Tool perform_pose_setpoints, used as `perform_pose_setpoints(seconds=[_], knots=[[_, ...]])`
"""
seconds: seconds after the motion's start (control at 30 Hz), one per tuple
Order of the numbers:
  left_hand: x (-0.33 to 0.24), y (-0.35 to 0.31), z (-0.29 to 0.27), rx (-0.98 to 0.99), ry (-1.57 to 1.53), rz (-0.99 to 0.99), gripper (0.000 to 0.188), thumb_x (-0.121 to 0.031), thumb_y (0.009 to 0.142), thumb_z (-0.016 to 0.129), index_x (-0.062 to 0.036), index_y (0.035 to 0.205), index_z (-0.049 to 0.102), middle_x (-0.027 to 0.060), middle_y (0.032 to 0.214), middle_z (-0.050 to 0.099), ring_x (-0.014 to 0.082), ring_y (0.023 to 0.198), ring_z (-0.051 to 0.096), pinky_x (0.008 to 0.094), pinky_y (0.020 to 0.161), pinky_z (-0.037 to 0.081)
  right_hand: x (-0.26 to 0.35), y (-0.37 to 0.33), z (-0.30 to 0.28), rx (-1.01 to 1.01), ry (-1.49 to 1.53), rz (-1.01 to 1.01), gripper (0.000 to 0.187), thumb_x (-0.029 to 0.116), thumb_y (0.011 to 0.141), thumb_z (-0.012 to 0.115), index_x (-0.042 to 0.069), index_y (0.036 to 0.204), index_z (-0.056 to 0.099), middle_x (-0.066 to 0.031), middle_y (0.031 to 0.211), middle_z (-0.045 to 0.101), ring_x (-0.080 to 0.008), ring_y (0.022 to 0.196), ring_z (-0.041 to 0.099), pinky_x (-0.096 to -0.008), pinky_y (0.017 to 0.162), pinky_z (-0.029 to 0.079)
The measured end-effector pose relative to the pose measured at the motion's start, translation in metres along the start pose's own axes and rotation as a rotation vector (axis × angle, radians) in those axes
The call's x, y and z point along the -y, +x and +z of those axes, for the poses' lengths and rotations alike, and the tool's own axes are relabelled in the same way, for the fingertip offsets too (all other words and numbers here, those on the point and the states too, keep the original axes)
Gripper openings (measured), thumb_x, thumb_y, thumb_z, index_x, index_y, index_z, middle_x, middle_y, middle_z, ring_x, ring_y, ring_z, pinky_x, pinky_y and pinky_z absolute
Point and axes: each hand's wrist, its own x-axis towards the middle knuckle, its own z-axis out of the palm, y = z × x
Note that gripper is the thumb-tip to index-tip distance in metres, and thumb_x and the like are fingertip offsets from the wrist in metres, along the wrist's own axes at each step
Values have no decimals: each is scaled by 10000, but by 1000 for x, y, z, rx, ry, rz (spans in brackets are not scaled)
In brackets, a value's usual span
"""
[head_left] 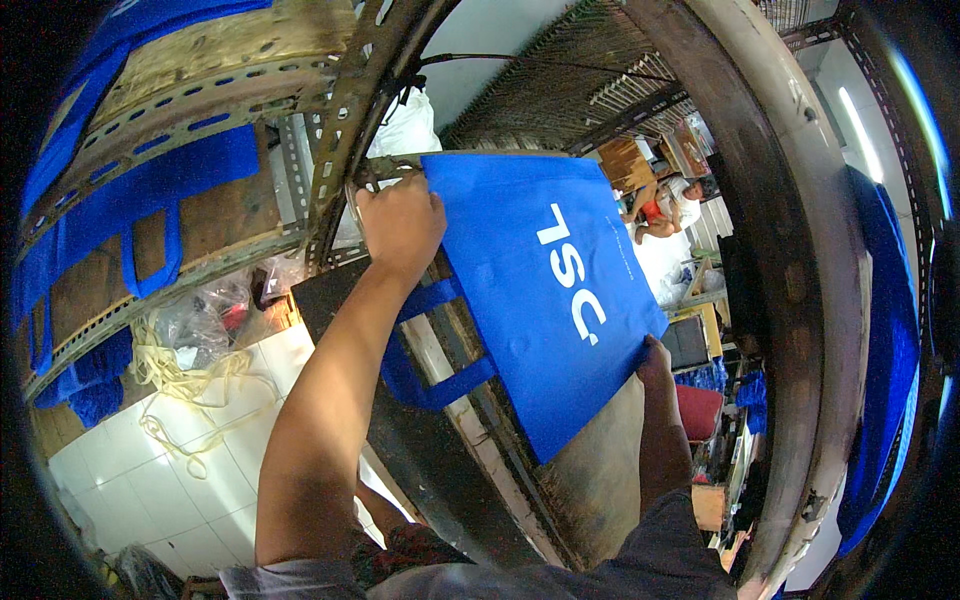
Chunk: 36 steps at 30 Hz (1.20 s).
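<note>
- Blue bag (530,270) spans the centre of the frame, printed face up, above the worktop (600,450).
- The right hand (655,358) pinches its right corner, where the fabric puckers slightly.
- The left hand (402,225) is curled beside the upper-left corner, thumb against the bag's edge; I cannot tell whether its hidden fingers grasp the fabric.
- Hands at opposite sides probably serve to spread the panel flat and square.
- Both blue handles (462,383) trail off the left edge, which seems to leave the printed face unobstructed.
- The bag's lower tip points to lower centre, reaching over the dark rail along the worktop's left side; loose handles could catch there.
- A slotted upright (345,120) stands close to the left hand, limiting travel toward the upper left.
- At right, a thick curved post (815,230) bounds sideways movement.
- Toward lower centre, the worktop's surface continues between the bag and the person's body, seemingly the roomiest direction.
</note>
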Motion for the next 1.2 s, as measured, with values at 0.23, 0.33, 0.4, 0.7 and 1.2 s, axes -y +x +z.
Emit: perform_pose_setpoints(seconds=[0.23, 0.33, 0.4, 0.7, 1.2], knots=[[2, -1, -4, 14, -3, 12, 138, -195, 778, 610, -59, 782, 634, 115, 755, 673, 268, 685, 653, 420, 748, 371, -8, 19, -25, -162, 10, -55, 198, 137, 910, 534, 8, 1056, 565, -88, 954, 610, -185, 797, 599, -325, 683, 507], [-4, -4, 5, 7, -52, 52, 142, -195, 774, 615, -56, 796, 632, 114, 749, 671, 273, 686, 651, 422, 741, 372, -4, 31, -92, -98, -54, -121, 121, 126, 896, 551, 39, 977, 572, -35, 837, 577, -110, 668, 560, -263, 500, 456], [6, -2, 4, -15, -25, 47, 146, -197, 774, 617, -54, 805, 631, 115, 752, 671, 278, 690, 649, 422, 742, 373, -15, 35, -64, -83, -130, -170, 80, 125, 898, 543, 61, 937, 572, -6, 787, 551, -80, 619, 531, -236, 437, 405], [10, -7, -5, 87, 3, 141, 214, -259, 786, 649, -80, 902, 644, 95, 943, 656, 249, 875, 635, 428, 786, 364, -20, 16, -39, -320, -120, -276, 536, 51, 845, 616, 29, 1309, 349, -115, 1089, 553, -211, 888, 581, -277, 631, 478], [-13, -11, 7, 194, 220, 171, 277, -328, 849, 607, -186, 1086, 621, 70, 1075, 601, 227, 1077, 549, 471, 884, 355, -16, 72, -59, -386, -165, -396, 74, -3, 790, 619, -1, 834, 559, -42, 726, 553, -155, 569, 515, -286, 503, 426]])
